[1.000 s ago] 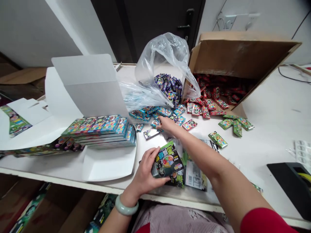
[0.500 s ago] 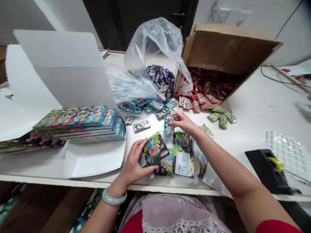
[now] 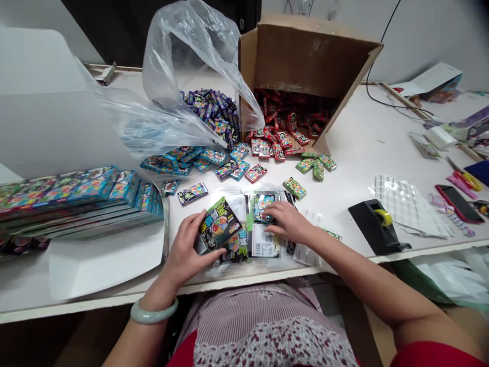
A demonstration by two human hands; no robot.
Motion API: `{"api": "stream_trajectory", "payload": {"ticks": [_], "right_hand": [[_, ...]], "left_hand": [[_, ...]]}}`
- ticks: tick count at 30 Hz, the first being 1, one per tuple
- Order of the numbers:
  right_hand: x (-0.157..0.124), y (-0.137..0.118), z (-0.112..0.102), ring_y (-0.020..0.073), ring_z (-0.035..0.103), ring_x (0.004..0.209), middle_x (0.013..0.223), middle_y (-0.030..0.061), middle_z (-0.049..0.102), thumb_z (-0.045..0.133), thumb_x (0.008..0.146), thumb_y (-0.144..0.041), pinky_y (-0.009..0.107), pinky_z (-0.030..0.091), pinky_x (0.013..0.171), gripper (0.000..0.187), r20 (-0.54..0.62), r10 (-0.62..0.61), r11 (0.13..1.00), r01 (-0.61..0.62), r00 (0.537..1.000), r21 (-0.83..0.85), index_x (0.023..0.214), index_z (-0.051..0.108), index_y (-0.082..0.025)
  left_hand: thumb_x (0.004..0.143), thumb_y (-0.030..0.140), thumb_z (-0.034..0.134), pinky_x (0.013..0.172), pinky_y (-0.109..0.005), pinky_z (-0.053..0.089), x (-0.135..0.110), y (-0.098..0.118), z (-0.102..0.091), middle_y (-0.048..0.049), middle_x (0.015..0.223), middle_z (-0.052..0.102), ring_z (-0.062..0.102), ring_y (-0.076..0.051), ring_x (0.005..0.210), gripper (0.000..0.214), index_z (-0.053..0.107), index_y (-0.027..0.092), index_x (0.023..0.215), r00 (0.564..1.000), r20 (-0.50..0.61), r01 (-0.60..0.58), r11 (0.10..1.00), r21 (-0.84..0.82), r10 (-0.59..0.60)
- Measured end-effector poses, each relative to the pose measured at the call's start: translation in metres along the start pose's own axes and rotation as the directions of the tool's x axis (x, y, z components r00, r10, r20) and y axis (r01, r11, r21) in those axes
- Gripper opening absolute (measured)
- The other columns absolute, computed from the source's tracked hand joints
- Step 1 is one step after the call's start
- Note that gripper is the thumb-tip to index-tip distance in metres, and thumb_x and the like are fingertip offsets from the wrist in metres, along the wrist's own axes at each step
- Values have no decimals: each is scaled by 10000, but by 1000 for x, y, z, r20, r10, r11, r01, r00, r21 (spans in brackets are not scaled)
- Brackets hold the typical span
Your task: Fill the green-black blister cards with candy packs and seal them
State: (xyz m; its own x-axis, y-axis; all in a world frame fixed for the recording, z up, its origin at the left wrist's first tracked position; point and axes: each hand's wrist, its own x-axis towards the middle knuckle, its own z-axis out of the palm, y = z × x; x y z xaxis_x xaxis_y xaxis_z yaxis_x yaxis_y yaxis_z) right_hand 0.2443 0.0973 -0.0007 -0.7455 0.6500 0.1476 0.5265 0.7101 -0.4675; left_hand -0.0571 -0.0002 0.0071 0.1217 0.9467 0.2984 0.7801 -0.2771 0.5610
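Note:
My left hand grips a dark green printed pouch, tilted, at the table's near edge. My right hand pinches a small blue packet and rests it on a pile of flat printed pouches lying in front of me. Loose blue packets lie scattered just beyond, with a lone dark packet and a red packet close by.
A clear plastic bag of purple packets and a tipped cardboard box of red packets stand at the back. Green packets lie beside the box. Stacked display cards sit left; a black tape dispenser, sticker sheets and a phone sit right.
My right hand picked a blue packet from the scattered ones and drew it back onto the pouch pile. The view swung to the right; my left hand kept its pouch.

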Motion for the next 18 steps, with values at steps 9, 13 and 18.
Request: {"api": "stream_trajectory", "payload": {"ticks": [9, 13, 18], "right_hand": [[16, -5, 4, 342, 498, 1150, 1228, 179, 551, 726, 661, -380, 512, 404, 972, 688, -100, 275, 956, -283, 956, -76, 1268, 511, -138], [8, -18, -22, 309, 439, 1236, 1322, 136, 474, 685, 704, -308, 504, 372, 1029, 693, -255, 150, 987, -160, 955, -18, 1343, 427, -233], [4, -33, -78, 326, 429, 1245, 1363, 105, 441, 691, 747, -328, 519, 364, 1038, 672, -272, 24, 995, -50, 962, -90, 1362, 422, -294]], "left_hand": [[711, 484, 713, 1014, -504, 416, 8, 4, 8, -122, 1277, 446, 469, -320, 1189, 867, 293, 249, 1432, 988, 146, -48, 998, 51, 40], [700, 447, 733, 1017, -500, 411, 8, 3, 7, -124, 1277, 438, 453, -318, 1200, 888, 273, 255, 1435, 983, 170, -73, 997, 40, 65], [699, 433, 739, 1025, -505, 399, 10, 2, 7, -127, 1290, 428, 445, -319, 1202, 897, 267, 252, 1440, 982, 165, -101, 994, 36, 94]]}}
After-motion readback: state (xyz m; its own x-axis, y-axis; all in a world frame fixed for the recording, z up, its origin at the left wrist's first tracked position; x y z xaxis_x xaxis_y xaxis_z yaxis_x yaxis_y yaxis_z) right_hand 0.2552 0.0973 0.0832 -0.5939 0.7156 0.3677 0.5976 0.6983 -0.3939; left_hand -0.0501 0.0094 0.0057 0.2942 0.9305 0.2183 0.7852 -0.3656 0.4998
